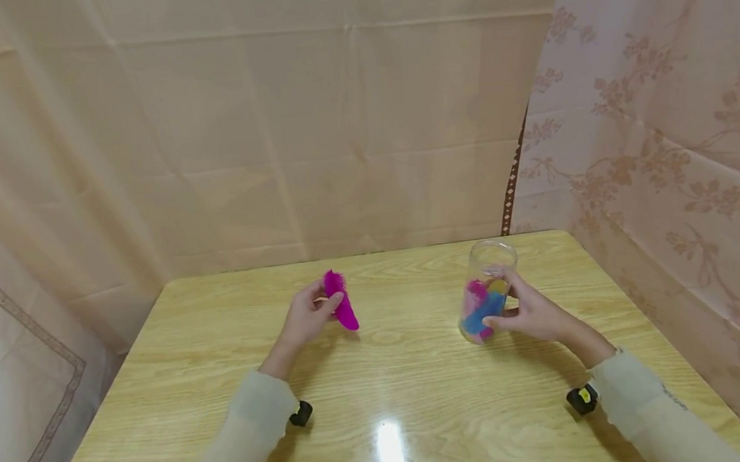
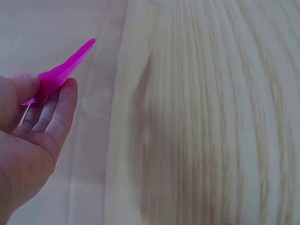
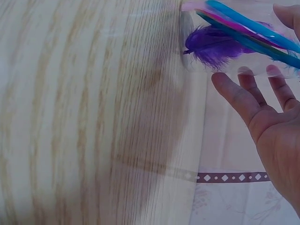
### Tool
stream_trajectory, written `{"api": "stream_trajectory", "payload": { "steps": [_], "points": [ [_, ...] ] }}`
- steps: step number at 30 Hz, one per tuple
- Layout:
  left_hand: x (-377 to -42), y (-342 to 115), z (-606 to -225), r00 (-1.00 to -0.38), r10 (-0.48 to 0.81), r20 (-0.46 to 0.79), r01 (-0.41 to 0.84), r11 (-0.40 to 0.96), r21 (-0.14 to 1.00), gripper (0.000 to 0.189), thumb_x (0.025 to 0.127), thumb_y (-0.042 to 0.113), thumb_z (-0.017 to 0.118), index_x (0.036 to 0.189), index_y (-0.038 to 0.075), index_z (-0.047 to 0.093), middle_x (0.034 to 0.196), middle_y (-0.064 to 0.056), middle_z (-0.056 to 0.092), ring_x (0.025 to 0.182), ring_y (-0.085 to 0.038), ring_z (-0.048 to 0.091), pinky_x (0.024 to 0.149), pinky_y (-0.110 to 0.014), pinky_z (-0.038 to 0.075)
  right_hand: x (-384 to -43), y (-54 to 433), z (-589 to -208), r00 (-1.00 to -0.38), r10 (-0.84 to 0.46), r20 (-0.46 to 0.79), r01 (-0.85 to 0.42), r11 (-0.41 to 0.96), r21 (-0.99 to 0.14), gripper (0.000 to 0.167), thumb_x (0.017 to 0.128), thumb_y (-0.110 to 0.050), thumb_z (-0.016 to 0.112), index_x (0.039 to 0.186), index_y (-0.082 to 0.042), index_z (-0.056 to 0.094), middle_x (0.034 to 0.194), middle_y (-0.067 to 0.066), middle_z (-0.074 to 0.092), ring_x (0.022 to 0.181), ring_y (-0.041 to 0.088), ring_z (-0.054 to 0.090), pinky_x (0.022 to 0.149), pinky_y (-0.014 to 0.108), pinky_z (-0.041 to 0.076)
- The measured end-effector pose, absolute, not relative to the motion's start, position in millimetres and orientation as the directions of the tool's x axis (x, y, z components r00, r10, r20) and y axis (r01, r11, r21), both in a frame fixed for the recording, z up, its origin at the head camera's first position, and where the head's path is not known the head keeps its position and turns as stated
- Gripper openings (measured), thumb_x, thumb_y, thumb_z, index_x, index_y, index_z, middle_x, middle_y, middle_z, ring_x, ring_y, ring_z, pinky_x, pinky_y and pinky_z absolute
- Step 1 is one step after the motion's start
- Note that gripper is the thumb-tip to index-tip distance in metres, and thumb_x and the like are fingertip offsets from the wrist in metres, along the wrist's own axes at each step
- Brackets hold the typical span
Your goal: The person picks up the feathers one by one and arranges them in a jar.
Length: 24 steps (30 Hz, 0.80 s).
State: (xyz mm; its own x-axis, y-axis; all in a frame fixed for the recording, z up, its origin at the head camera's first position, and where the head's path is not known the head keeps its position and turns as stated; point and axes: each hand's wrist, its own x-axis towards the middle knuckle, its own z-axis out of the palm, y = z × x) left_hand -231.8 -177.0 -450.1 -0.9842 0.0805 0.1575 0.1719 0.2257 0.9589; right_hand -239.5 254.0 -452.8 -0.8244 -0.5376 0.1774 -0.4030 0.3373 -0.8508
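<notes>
Between thumb and fingers my left hand (image 1: 310, 312) pinches a magenta feather (image 1: 341, 300) above the table, left of centre. In the left wrist view the feather (image 2: 63, 72) points up and away, its fluffy end by the thumb. On the right my right hand (image 1: 530, 311) grips a clear glass jar (image 1: 492, 252), thumb on the near side and fingers round the far side. Inside it, the right wrist view shows a purple fluffy feather (image 3: 211, 47) and blue feathers (image 3: 248, 21), with pink among them. A bit of yellow also shows through the glass in the head view.
Both hands work over a light wood-grain table (image 1: 404, 370). A beige curtain (image 1: 313, 135) hangs behind its far edge, and a floral curtain (image 1: 670, 142) on the right. Each wrist carries a small black camera, the right one (image 1: 582, 399) with a yellow mark.
</notes>
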Motion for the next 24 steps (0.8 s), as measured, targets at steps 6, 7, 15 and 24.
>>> {"api": "stream_trajectory", "payload": {
  "steps": [6, 7, 15, 24],
  "points": [
    [-228.5, -164.1, -445.0, -0.979, 0.107, 0.172, 0.189, 0.179, 0.965, 0.027, 0.099, 0.002, 0.064, 0.124, -0.008, 0.063, 0.104, -0.025, 0.065, 0.085, -0.032, 0.073, 0.073, -0.042, 0.062, -239.4, 253.9, -452.0, -0.822, -0.540, 0.184, -0.409, 0.335, -0.849, 0.085, 0.089, -0.009, 0.080, 0.153, -0.017, 0.025, 0.141, 0.020, 0.041, 0.131, 0.056, 0.040, 0.089, 0.053, 0.056],
    [-228.5, -162.6, -445.0, -0.979, 0.108, 0.172, 0.189, 0.175, 0.966, 0.027, 0.099, 0.002, 0.064, 0.124, -0.008, 0.063, 0.105, -0.025, 0.065, 0.085, -0.032, 0.073, 0.073, -0.041, 0.062, -239.2, 254.1, -451.7, -0.822, -0.539, 0.182, -0.409, 0.337, -0.848, 0.085, 0.089, -0.009, 0.079, 0.153, -0.017, 0.024, 0.140, 0.020, 0.041, 0.132, 0.057, 0.040, 0.089, 0.054, 0.056],
    [-224.5, -151.5, -437.7, -0.975, 0.120, 0.189, 0.206, 0.145, 0.968, 0.026, 0.100, 0.003, 0.063, 0.124, -0.007, 0.064, 0.105, -0.023, 0.066, 0.087, -0.032, 0.072, 0.073, -0.038, 0.062, -239.4, 253.7, -451.1, -0.822, -0.541, 0.179, -0.406, 0.337, -0.849, 0.084, 0.089, -0.010, 0.080, 0.152, -0.018, 0.025, 0.140, 0.020, 0.040, 0.132, 0.058, 0.039, 0.089, 0.057, 0.055],
    [-222.9, -125.5, -421.5, -0.963, 0.182, 0.200, 0.221, 0.105, 0.970, 0.028, 0.101, 0.002, 0.060, 0.128, -0.006, 0.060, 0.105, -0.022, 0.066, 0.087, -0.030, 0.072, 0.075, -0.039, 0.062, -241.7, 256.1, -455.7, -0.819, -0.541, 0.192, -0.418, 0.333, -0.845, 0.084, 0.089, -0.009, 0.080, 0.152, -0.022, 0.027, 0.137, 0.019, 0.042, 0.130, 0.056, 0.042, 0.088, 0.048, 0.058]
  ]
}}
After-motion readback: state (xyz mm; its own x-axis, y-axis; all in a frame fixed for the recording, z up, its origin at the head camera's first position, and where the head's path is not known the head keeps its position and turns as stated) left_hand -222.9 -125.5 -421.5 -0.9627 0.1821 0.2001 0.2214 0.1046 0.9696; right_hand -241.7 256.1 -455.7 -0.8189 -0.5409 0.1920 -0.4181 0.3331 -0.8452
